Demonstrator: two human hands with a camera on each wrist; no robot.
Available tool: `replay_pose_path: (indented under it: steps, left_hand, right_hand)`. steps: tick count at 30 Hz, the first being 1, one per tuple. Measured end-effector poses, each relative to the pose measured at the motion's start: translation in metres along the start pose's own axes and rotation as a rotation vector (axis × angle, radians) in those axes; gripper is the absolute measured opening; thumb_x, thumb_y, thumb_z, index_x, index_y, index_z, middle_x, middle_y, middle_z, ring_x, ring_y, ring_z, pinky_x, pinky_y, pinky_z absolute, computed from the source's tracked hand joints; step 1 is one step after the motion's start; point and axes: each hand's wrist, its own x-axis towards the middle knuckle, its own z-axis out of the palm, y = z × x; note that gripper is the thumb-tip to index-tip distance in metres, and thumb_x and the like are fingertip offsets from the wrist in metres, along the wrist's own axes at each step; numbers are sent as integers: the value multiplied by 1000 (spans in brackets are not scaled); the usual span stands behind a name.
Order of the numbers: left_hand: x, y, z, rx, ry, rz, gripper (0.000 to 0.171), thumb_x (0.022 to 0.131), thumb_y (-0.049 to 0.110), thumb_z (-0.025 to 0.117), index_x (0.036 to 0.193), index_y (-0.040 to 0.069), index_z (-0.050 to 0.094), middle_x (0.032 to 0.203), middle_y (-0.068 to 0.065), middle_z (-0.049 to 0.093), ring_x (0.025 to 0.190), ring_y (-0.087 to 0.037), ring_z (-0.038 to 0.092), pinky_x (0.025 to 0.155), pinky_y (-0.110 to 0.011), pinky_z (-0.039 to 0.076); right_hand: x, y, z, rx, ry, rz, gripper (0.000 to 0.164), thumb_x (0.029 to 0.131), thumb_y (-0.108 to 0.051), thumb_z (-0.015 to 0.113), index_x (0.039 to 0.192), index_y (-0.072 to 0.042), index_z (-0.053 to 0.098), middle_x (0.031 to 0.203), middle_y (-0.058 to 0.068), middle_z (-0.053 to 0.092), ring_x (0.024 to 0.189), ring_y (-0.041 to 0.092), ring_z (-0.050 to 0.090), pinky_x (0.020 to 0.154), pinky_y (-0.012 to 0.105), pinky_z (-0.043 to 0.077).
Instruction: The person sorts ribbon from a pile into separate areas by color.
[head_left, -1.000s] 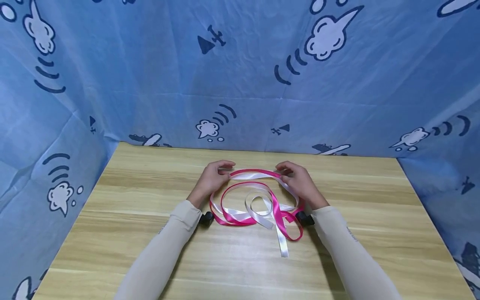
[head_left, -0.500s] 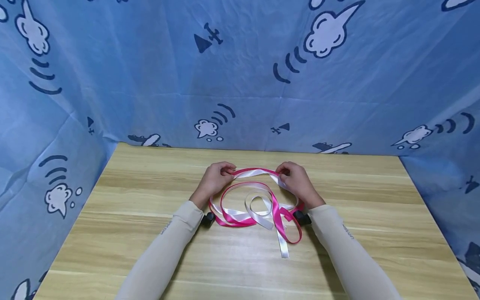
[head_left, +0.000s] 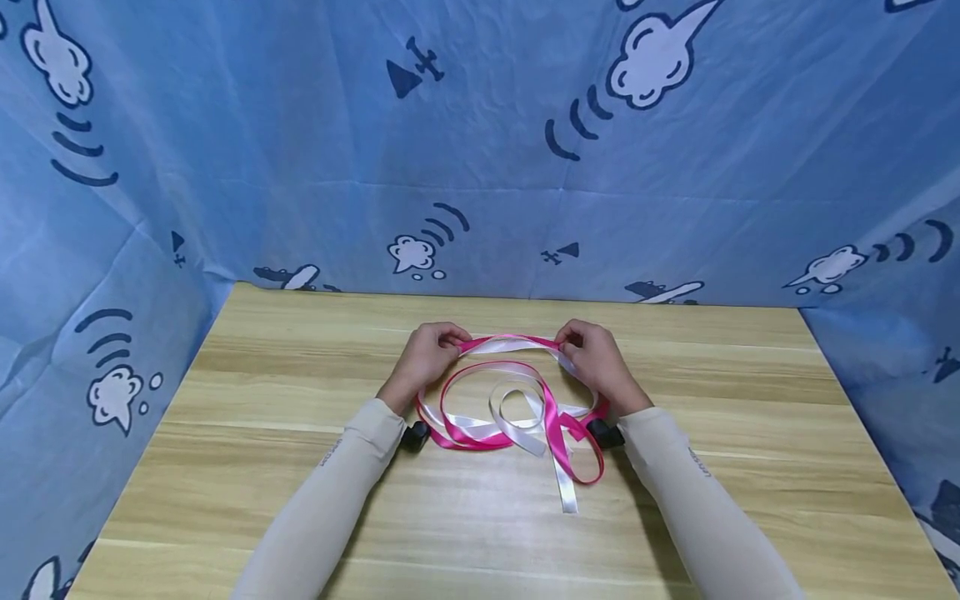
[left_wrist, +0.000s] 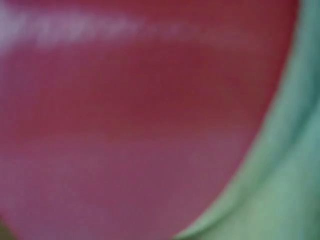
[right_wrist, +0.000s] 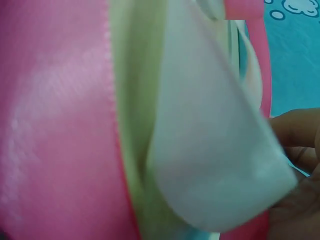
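The pink ribbon (head_left: 553,425) has a strong, bright tone with a satin shine; in the left wrist view it looks darker, nearly red. The white ribbon (head_left: 566,490) is plain and also shiny, and in the right wrist view it looks slightly greyish. The tabletop (head_left: 225,417) shows a light yellow-brown wood grain in streaks. The cloth (head_left: 480,125) is blue, printed with whitish clouds outlined in navy, and with dark curved lines. The sleeves (head_left: 322,500) are pale beige with small dark lettering.
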Motion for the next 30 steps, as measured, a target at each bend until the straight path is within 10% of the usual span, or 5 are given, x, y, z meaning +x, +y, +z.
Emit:
replay_pose_path:
  steps: [20,30]
  left_hand:
    - [-19,11,-20,-196,-8,15,16,98,5,69,110,8,78,102,-8,72,86,-18,59,72,-21,53]
    - [-32,30,-32,-257,-47,12,12,99,5,70,109,6,77,104,-11,75,81,-21,65,81,-43,62]
  right_hand:
    - [-20,-19,-31,113,4,12,14,102,1,56,107,0,69,100,20,69,86,27,63,72,26,54]
    - [-33,-32,-55,282,-62,27,13,104,-4,59,113,2,67,96,16,67,84,30,68,73,32,60]
